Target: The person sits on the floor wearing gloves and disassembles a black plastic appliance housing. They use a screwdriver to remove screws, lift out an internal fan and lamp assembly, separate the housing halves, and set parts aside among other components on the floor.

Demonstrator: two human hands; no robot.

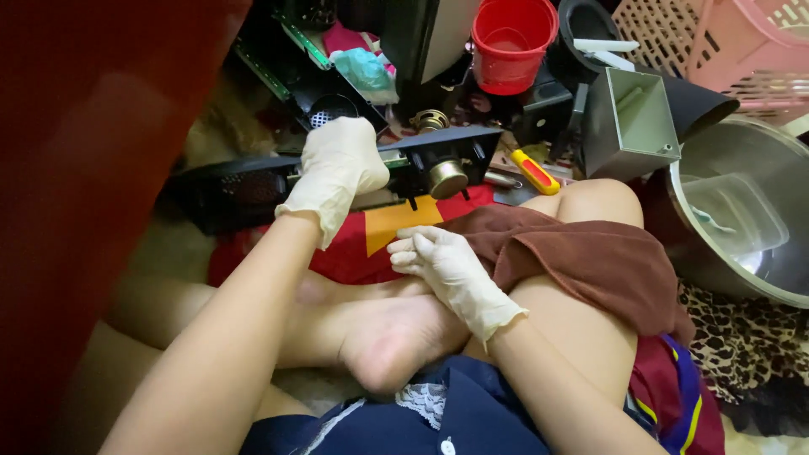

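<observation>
My left hand (pixel 337 164), in a pale latex glove, rests on top of a long black device panel (pixel 253 190) lying across the floor in front of my crossed legs, fingers curled over its upper edge. A round brass knob (pixel 447 179) sticks out of the panel to the right of that hand. My right hand (pixel 447 265), also gloved, lies loosely curled against my leg beside a brown cloth (pixel 590 257), and whether it holds anything small I cannot tell.
A red bucket (pixel 510 42) and a pink plastic basket (pixel 716 42) stand at the back. A screwdriver with yellow and red handle (pixel 535 173) lies behind the panel, next to a grey metal box (pixel 628 122). A large steel basin (pixel 742 211) sits right.
</observation>
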